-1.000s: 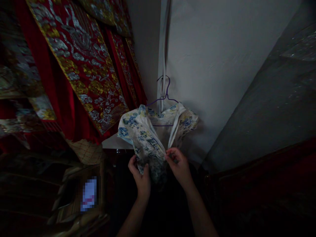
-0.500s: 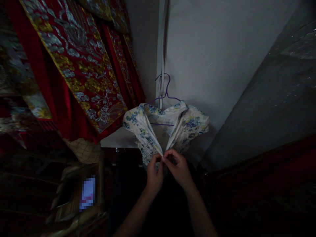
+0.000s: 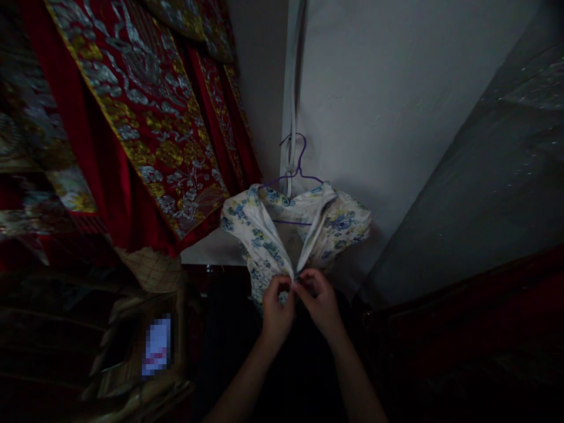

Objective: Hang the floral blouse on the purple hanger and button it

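Note:
A white blouse (image 3: 262, 241) with blue and yellow flowers hangs on a purple hanger (image 3: 300, 170), its front gaping in a V. The hanger's hook hangs at a pale strap (image 3: 294, 82) by the wall corner. At the bottom of the V, my left hand (image 3: 278, 305) pinches one front edge of the blouse between thumb and fingers. Touching it almost fingertip to fingertip, my right hand (image 3: 321, 302) pinches the opposite front edge. Whatever small fastening may lie between the fingertips is too dark to make out. The lower part of the blouse is hidden behind the hands.
Red cloth hangings (image 3: 163, 135) with gold and silver embroidery hang at the left. Below them stands a wooden chair-like frame (image 3: 127, 376) bearing a blurred, lit screen (image 3: 157, 343). A grey sheet-like surface (image 3: 476, 176) slants along the right, beside a pale wall (image 3: 374, 88).
Both hands have shifted slightly, and the right fingers have risen a little apart from the left at the edges of the blouse. The view has moved slightly.

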`<state>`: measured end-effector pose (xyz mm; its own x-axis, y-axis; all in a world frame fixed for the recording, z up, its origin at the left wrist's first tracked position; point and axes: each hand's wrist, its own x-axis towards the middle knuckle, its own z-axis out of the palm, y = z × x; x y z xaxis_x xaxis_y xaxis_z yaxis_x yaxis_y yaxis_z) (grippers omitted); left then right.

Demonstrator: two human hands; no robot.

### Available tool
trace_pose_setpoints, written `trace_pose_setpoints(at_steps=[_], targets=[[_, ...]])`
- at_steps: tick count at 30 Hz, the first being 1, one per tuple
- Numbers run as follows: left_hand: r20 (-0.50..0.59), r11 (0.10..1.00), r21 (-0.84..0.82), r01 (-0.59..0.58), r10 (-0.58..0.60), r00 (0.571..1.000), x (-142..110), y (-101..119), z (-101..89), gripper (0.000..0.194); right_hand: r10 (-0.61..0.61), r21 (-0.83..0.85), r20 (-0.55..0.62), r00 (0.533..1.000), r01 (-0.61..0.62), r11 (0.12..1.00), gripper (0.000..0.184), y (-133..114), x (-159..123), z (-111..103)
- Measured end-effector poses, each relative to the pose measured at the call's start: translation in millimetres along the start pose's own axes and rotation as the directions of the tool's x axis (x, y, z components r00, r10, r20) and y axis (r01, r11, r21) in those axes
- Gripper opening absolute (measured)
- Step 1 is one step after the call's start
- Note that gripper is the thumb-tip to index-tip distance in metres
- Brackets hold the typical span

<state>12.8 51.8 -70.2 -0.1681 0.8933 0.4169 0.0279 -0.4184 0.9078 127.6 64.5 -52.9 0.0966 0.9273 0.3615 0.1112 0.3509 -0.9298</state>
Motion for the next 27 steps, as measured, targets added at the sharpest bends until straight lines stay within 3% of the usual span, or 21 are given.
trace_pose_setpoints(at_steps=[9,14,18,20,24,27], targets=[[-0.032,0.999,0.040,-0.023,0.024,0.999,-1,-1,-1.4,0.013,0.016,-0.016,0.096,0.995,-0.014,1.000,0.032,2,-3,2],[-0.052,1.000,0.008,0.007,-0.006,0.999,-2,-3,4.7,0.012,0.174,0.153,0.175,0.969,-0.202,0.967,0.047,2,-4,0],[-0.020,1.000,0.006,0.028,-0.028,0.999,-4,1,4.4,0.009,0.307,0.226,0.318,0.897,-0.386,0.894,0.046,-10,-1,-4],[0.010,0.999,0.000,0.035,-0.035,0.999,-3,1,4.9,0.009,0.335,0.196,0.348,0.876,-0.417,0.888,0.044,-15,5,-7],[0.049,0.998,0.046,-0.033,0.031,0.998,2,-3,9.5,0.009,0.295,0.199,0.261,0.919,-0.351,0.915,0.040,-30,33,-10],[0.055,0.994,0.093,-0.065,0.060,0.997,3,-7,16.4,0.007,0.210,0.223,0.150,0.966,-0.240,0.945,0.037,-58,73,-10]])
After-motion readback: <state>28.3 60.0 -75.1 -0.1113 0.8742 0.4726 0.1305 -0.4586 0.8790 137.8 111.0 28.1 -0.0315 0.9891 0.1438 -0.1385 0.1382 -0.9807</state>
